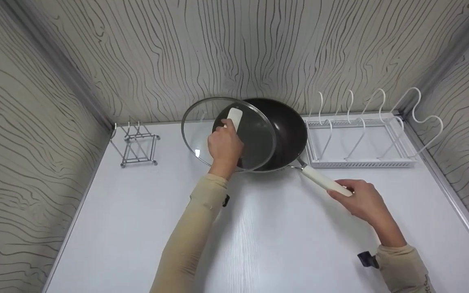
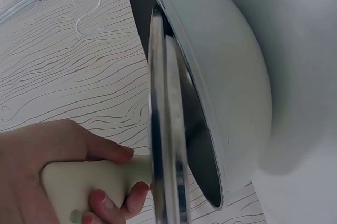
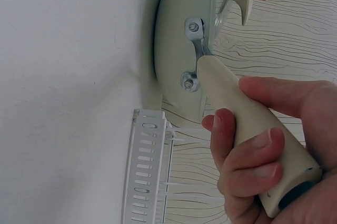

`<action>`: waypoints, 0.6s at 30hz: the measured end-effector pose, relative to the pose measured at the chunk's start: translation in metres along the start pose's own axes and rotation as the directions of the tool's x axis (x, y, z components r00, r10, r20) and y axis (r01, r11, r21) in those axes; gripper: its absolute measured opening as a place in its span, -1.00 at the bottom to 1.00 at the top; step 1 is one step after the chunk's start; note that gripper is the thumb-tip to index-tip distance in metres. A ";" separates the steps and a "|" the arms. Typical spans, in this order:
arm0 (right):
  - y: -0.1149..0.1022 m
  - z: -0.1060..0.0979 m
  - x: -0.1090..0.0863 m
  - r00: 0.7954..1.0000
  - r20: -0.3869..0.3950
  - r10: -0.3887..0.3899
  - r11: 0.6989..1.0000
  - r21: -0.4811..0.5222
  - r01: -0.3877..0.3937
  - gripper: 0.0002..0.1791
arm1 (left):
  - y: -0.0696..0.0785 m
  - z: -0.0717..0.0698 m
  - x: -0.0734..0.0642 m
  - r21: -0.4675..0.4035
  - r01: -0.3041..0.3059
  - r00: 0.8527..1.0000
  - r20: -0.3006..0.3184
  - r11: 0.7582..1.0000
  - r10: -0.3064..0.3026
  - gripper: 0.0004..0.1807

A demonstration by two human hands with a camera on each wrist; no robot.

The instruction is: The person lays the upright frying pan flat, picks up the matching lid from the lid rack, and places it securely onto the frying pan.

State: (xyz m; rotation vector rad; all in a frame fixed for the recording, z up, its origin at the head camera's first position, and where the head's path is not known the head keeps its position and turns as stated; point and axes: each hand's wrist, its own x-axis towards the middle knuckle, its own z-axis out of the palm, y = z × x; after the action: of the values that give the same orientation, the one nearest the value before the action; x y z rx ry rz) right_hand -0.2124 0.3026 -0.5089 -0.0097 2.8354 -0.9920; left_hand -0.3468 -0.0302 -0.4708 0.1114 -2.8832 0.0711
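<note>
A wok with a dark inside and a pale outer wall stands on the white tabletop against the back wall. My right hand grips its cream handle, fingers curled round the end part. A round glass lid with a metal rim lies over the left part of the wok, shifted left so the right part of the inside shows. My left hand holds the lid's cream knob. In the left wrist view the lid rim is tilted against the wok's rim, its lower part standing apart from it.
To the right of the wok stands a white wire rack with tall curved dividers, near the pan's rim. A small grey metal rack sits at the back left. Patterned wall panels close off the back and both sides.
</note>
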 end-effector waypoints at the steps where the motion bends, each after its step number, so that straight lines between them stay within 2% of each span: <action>1: 0.000 0.000 0.000 1.000 0.000 0.001 1.000 -0.001 -0.001 -0.37 | 0.000 0.000 0.000 -0.003 0.000 1.000 0.000 1.000 0.000 -0.32; 10: -0.001 -0.001 -0.001 1.000 -0.005 0.001 1.000 -0.017 -0.001 -0.36 | -0.001 0.002 0.001 -0.029 0.000 1.000 -0.029 1.000 -0.001 -0.38; 18: -0.001 0.000 0.000 1.000 -0.007 -0.011 1.000 -0.023 0.011 -0.36 | -0.003 -0.001 0.003 -0.039 -0.028 1.000 -0.012 0.999 0.027 -0.40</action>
State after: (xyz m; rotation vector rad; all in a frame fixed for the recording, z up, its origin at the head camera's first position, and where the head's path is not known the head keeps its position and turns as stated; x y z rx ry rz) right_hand -0.2123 0.3018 -0.5077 -0.0241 2.8568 -0.9630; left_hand -0.3491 -0.0337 -0.4695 0.0639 -2.8731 0.0199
